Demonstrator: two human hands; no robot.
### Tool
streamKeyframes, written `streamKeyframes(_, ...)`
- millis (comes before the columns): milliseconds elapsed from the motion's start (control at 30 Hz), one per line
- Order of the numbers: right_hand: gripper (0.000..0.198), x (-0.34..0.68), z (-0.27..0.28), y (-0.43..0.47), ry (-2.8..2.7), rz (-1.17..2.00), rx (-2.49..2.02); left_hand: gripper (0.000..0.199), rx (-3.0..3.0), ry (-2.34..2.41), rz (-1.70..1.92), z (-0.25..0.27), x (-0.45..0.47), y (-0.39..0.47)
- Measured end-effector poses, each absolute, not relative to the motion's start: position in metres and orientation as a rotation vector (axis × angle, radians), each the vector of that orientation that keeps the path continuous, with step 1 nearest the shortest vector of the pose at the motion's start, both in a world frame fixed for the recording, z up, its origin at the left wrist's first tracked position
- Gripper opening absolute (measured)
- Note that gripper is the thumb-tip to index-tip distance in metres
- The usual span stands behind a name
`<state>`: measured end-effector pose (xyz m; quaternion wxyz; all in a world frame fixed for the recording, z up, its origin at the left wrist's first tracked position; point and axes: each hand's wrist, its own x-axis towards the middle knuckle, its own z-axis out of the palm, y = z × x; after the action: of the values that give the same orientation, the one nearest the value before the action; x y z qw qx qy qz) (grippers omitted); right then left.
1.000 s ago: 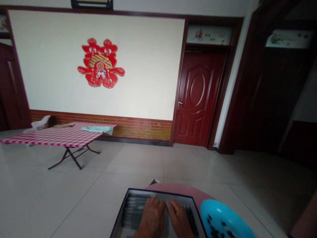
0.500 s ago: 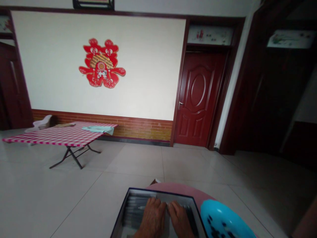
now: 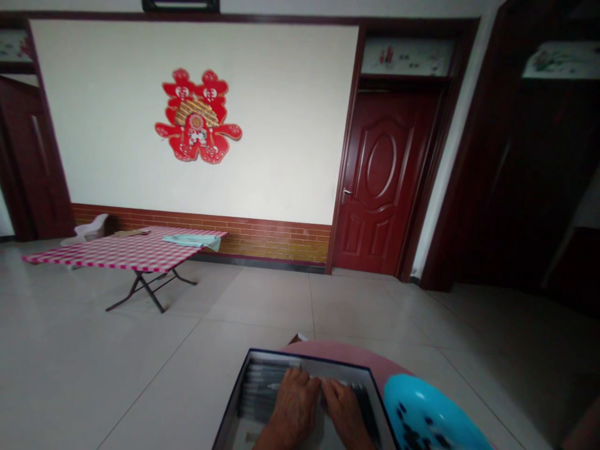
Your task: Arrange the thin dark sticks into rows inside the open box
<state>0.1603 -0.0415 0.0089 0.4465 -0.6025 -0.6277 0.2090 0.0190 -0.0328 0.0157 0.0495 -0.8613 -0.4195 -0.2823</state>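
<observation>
The view shifted; hands [image 3: 295, 400] [image 3: 344, 409] apparently touch inside a blue-rimmed rectangular box [image 3: 337, 369].

Two bare hands [image 3: 295, 401] with creased backs, above equally bare wrists [image 3: 277, 434]

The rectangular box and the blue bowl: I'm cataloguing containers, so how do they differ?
The rectangular box has straight sides; the blue bowl is rounded. The rectangular box is pale inside with a dark rim; the blue bowl is bright blue. The rectangular box holds long, slim items; the blue bowl, small dark pieces. Both are open-topped.
</observation>
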Motion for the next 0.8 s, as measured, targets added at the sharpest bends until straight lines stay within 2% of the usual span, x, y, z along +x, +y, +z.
streamKeyframes(200,0.053,0.159,0.017,-0.044,-1.487,0.565,-1.505,0.012,-2.624,-1.269,-0.913,0.023,0.020,-0.032)
streamKeyframes(300,0.051,0.163,0.022,-0.043,-1.431,0.507,-1.517,0.026,-2.514,-1.176,-1.198,0.028,0.018,-0.030)
streamKeyframes(367,0.052,0.167,0.023,-0.042,-1.379,0.506,-1.520,0.026,-2.410,-1.199,-1.401,0.027,0.016,-0.028)
streamKeyframes(567,0.055,0.161,0.013,-0.041,-1.320,0.728,-1.435,0.031,-2.407,-1.783,-1.725,0.019,0.011,-0.019)
streamKeyframes(667,0.054,0.151,0.010,-0.044,-1.336,0.890,-1.375,0.037,-2.397,-1.965,-2.057,0.021,0.009,-0.015)
streamKeyframes(800,0.046,0.142,0.013,-0.051,-1.435,1.092,-1.314,0.065,-2.321,-1.972,-2.635,0.022,0.007,-0.006)
